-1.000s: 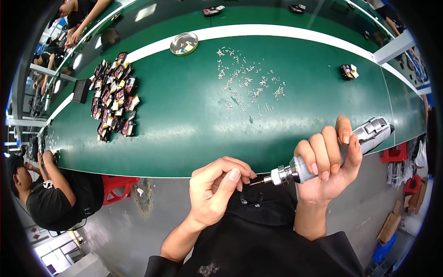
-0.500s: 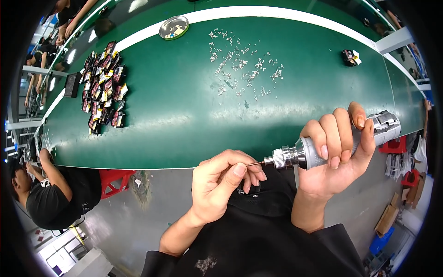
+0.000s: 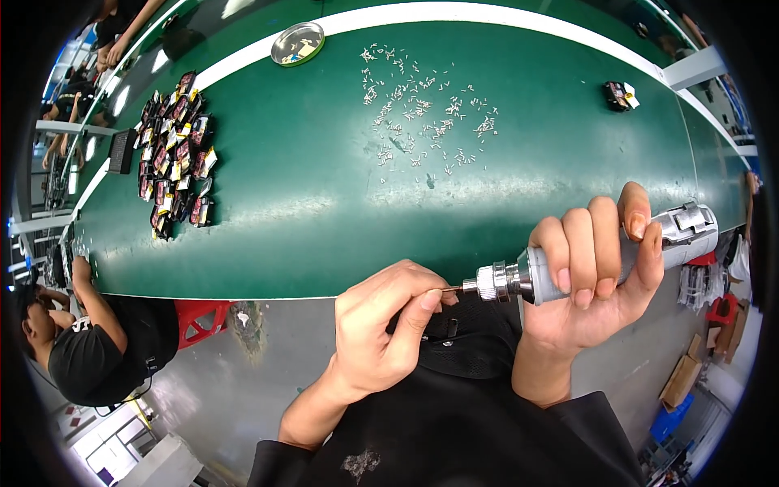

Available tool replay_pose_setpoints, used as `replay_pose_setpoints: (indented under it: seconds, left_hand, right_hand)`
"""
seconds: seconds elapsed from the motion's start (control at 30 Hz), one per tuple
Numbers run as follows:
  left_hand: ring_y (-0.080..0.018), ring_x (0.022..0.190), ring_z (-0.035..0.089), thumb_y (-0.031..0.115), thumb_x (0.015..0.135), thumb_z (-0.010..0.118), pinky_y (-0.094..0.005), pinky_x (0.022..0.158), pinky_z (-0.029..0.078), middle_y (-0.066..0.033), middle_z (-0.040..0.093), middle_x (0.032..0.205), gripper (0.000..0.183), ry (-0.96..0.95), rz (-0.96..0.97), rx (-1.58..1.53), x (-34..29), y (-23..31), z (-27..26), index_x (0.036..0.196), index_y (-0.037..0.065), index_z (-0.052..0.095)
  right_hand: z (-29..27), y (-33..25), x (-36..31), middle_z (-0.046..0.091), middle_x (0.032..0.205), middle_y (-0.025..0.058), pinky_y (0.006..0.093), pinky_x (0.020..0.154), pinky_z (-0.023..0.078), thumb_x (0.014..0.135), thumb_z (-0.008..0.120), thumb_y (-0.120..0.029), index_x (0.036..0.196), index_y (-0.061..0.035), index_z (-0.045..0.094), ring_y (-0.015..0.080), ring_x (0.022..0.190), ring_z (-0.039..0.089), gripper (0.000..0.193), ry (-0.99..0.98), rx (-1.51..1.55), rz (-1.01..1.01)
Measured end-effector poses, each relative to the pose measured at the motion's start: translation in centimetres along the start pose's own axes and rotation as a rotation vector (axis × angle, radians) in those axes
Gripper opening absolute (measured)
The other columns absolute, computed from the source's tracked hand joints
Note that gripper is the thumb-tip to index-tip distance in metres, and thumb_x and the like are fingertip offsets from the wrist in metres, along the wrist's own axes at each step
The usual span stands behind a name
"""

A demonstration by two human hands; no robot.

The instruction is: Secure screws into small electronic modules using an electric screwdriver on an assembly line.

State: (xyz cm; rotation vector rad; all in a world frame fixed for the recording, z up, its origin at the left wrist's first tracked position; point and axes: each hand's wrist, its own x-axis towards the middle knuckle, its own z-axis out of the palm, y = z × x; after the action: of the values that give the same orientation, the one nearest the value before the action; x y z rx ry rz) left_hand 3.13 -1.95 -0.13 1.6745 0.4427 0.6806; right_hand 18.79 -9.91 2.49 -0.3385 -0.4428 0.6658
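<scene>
My right hand [image 3: 596,268] is wrapped round the body of a silver-grey electric screwdriver [image 3: 527,274], which lies nearly level with its nose toward my left. A thin dark bit [image 3: 458,289] sticks out of the knurled metal collar. The thumb and index finger of my left hand [image 3: 385,329] pinch together at the bit's tip, and they hide its end. Whether a small part sits between those fingers cannot be seen. Both hands are held over my lap, just off the near edge of the green table [image 3: 284,252].
Many small pale pins [image 3: 422,105] lie scattered on the table. Several black packs with yellow-white tabs [image 3: 174,158] are heaped at the left; one more pack [image 3: 620,96] sits at the far right. A round tin [image 3: 298,44] stands at the back. A seated co-worker [image 3: 89,349] is at the left.
My left fingers have closed in and slid slightly right along the bit, toward the collar. The screwdriver has tilted a little and shifted slightly to the right. The view has shifted slightly.
</scene>
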Motion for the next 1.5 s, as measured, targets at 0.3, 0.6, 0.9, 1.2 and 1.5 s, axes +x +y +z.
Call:
replay_pose_setpoints:
  seconds: [0.3,0.6,0.9,1.2,1.5]
  left_hand:
    - [-0.0188,0.058,0.061,0.002,0.087,0.057,-0.0271,0.054,0.049,-0.0123,0.065,0.07,0.009,-0.095,0.138,0.135,0.8,-1.0,0.2,0.081,-0.005,0.06]
    - [-0.0169,0.059,0.06,0.009,0.083,0.066,-0.0253,0.053,0.047,-0.0116,0.065,0.072,0.017,-0.166,0.154,0.169,1.4,-1.1,0.1,0.089,-0.006,0.061]
    - [-0.0129,0.066,0.057,0.011,0.075,0.076,-0.0231,0.058,0.044,-0.0112,0.064,0.077,0.046,0.059,0.038,0.326,2.7,-0.4,-4.6,0.112,-0.008,0.057]
    - [-0.0209,0.059,0.058,0.008,0.089,0.054,-0.0328,0.057,0.044,-0.0116,0.06,0.069,0.011,0.274,0.158,0.775,17.9,-1.4,-11.8,0.092,-0.002,0.057]
    - [-0.0351,0.096,0.059,0.038,0.079,0.065,-0.0419,0.085,0.047,-0.0218,0.058,0.102,0.054,0.238,-0.19,1.301,29.8,-6.7,-13.1,0.116,0.001,0.051]
  right_hand:
    - [-1.0,-0.1,0.0,0.037,0.052,-0.0041,0.0259,0.048,0.037,0.099,0.037,-0.025,0.093,-0.0097,0.046,0.0072,0.04,0.035,0.019,0.085,0.058,0.031]
    - [-1.5,-0.2,0.5,0.036,0.054,-0.0029,0.0252,0.052,0.036,0.098,0.042,-0.021,0.092,-0.0066,0.044,0.0075,0.044,0.036,0.016,0.045,0.1,0.081]
    - [-1.7,0.2,0.7,0.035,0.05,-0.0038,0.0255,0.047,0.035,0.098,0.039,-0.024,0.089,-0.0095,0.045,0.0076,0.039,0.033,0.019,0.24,0.073,0.063]
    - [-2.7,3.8,-1.3,0.035,0.057,-0.0023,0.0275,0.057,0.037,0.096,0.051,-0.023,0.092,-0.0106,0.043,0.0098,0.048,0.038,0.015,0.273,0.108,0.221]
    - [-3.6,3.7,-2.1,0.037,0.055,-0.0005,0.0306,0.056,0.038,0.093,0.054,-0.02,0.09,-0.0116,0.043,0.0119,0.046,0.04,0.014,0.183,0.125,0.286]
